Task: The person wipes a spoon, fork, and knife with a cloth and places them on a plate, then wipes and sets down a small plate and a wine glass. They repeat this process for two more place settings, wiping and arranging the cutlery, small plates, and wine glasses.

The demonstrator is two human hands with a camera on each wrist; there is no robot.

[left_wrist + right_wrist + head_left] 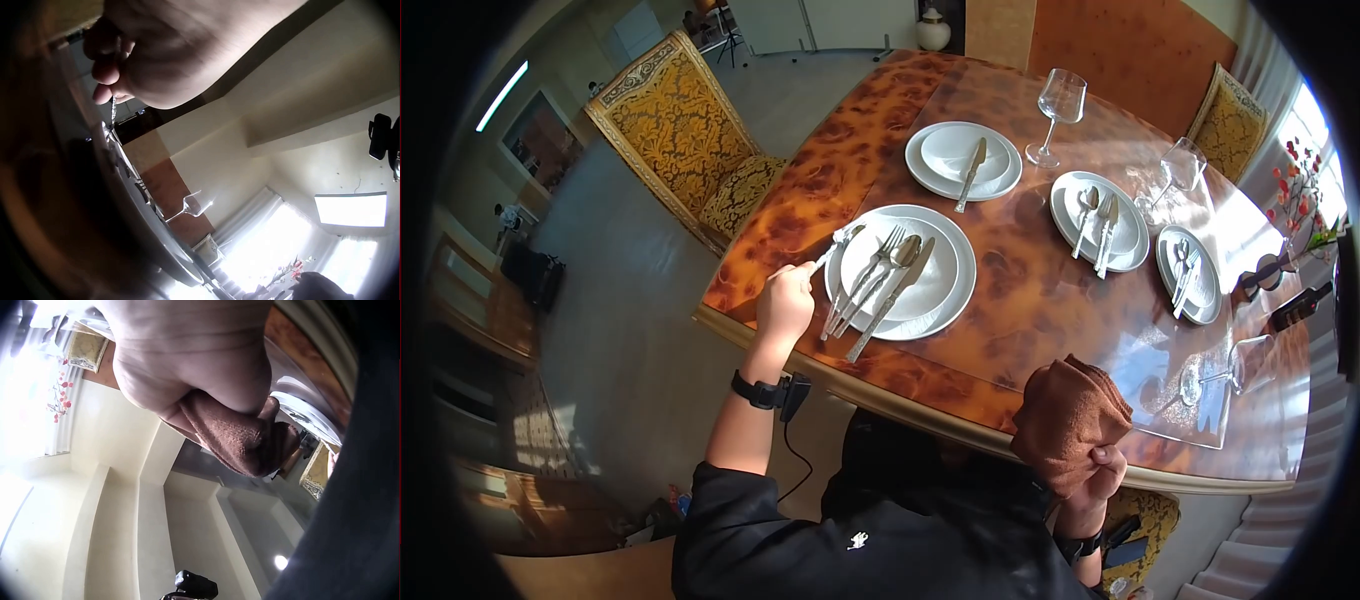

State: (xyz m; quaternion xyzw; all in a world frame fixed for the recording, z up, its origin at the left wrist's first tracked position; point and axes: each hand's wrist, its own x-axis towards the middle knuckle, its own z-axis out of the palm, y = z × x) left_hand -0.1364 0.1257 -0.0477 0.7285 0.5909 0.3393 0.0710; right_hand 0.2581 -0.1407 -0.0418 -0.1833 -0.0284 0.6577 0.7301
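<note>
My left hand [788,300] pinches the ornate handle of a piece of silver cutlery [828,256], whose far end lies over the left rim of the nearest plate [958,290]. Its kind is hard to tell. On that stacked white plate lie a fork [887,248], a spoon [903,254] and a knife [908,283], handles toward me. Over the table's front edge, my right hand [1100,475] grips a brown folded cloth [1068,415]. The cloth [234,434] bunches below the palm in the right wrist view.
Farther back stand a plate with one knife [972,172] and a wine glass [1060,105]. Two more plates with cutlery, the middle one [1135,240] and the right one [1205,300], sit rightward. Another glass [1248,360] lies near the right edge. A patterned chair [670,120] stands left.
</note>
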